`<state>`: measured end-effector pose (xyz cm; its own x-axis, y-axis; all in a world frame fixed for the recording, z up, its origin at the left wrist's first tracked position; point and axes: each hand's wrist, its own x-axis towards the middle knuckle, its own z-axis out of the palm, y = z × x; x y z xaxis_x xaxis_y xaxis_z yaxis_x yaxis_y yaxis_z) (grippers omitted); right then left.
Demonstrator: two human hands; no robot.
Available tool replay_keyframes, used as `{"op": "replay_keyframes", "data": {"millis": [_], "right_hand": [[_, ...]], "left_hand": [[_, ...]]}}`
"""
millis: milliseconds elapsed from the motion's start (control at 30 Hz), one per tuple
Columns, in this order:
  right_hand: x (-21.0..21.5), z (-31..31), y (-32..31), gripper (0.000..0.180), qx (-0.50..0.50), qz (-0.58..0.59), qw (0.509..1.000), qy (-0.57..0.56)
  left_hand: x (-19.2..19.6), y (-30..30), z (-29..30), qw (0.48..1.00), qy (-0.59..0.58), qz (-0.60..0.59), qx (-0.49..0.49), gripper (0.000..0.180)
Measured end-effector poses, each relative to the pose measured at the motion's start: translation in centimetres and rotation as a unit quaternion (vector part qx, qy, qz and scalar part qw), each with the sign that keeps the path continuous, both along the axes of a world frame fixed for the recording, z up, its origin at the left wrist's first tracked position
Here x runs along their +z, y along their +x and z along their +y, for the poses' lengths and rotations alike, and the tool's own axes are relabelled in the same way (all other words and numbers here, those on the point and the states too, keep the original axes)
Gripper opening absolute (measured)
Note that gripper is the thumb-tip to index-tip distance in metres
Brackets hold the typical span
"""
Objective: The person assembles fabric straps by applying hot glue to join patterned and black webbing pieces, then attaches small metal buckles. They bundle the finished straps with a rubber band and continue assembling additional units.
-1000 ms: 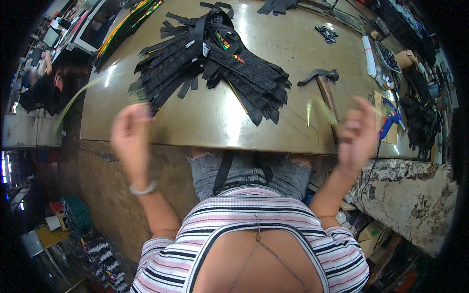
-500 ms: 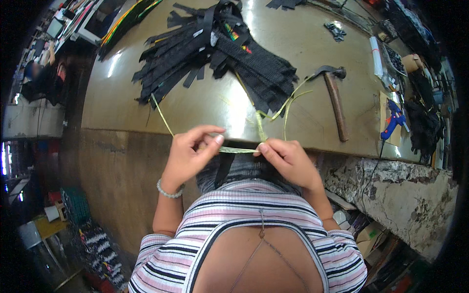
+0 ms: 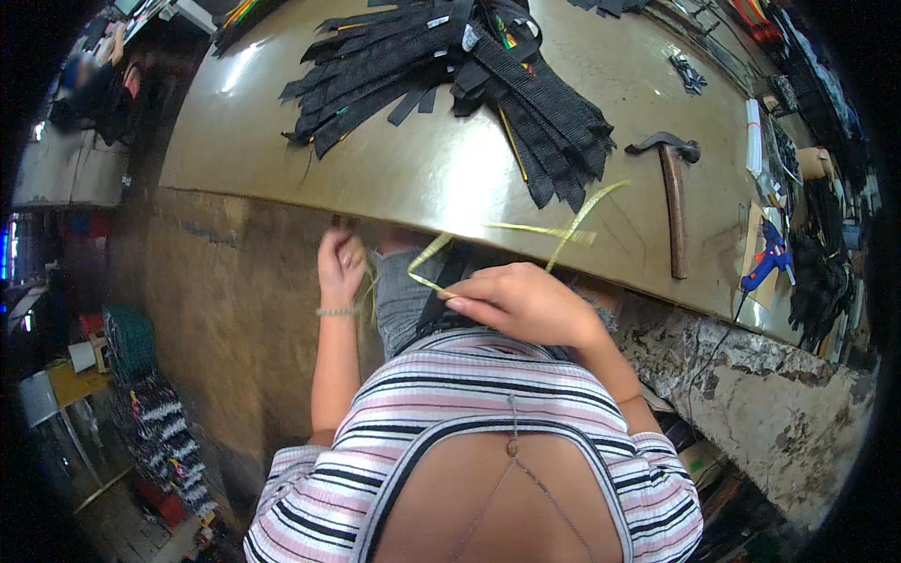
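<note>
Here, near the middle of the frame, the right hand (image 3: 526, 302) pinches a yellow measuring tape (image 3: 554, 230) between thumb and fingertips, its grip pressed together on a folded bend of the tape just below the counter (image 3: 432, 178) edge. From that pinch the tape runs up and to the right, with one flat length lying on the counter and another strip arching above it toward the hammer (image 3: 671, 192). The left hand (image 3: 340, 265), left of centre and wearing a thin bracelet, is raised beside the counter's front edge with fingers curled; its grip looks closed on a pale strand of the tape, though what exactly it pinches I cannot tell.

At the top centre of the frame a heap of black webbing straps (image 3: 450, 70) fans out across the brown counter. The hammer lies to the right of the heap, head toward the top. Farther right, near the counter's edge, sits a blue glue gun (image 3: 771, 255). The person wears a pink, white and black striped top (image 3: 469, 441), filling the lower centre.
</note>
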<state>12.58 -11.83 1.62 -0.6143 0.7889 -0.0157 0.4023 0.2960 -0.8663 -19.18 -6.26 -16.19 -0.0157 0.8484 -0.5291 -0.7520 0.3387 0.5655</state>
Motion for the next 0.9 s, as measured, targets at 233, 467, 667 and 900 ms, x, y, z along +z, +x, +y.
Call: {"op": "replay_keyframes", "data": {"millis": [233, 467, 667, 900], "right_hand": [[-2.2, 0.1, -3.0, 0.025, 0.091, 0.056, 0.989, -0.099], [-2.5, 1.9, -3.8, 0.027, -0.010, 0.105, 0.979, -0.175], [-3.2, 2.6, -6.0, 0.030, 0.046, 0.157, 0.964, -0.211], [-5.3, 1.9, -5.2, 0.030, -0.116, 0.110, 0.970, -0.184]], "left_hand": [[2.7, 0.2, 0.3, 0.996, -0.015, -0.063, -0.056, 0.013], [11.1, -3.3, -4.4, 0.868, 0.030, 0.383, -0.316, 0.058], [16.9, -1.0, -4.1, 0.779, 0.188, 0.427, -0.418, 0.029], [16.9, -13.9, 3.2, 0.699, 0.152, 0.666, -0.209, 0.019]]}}
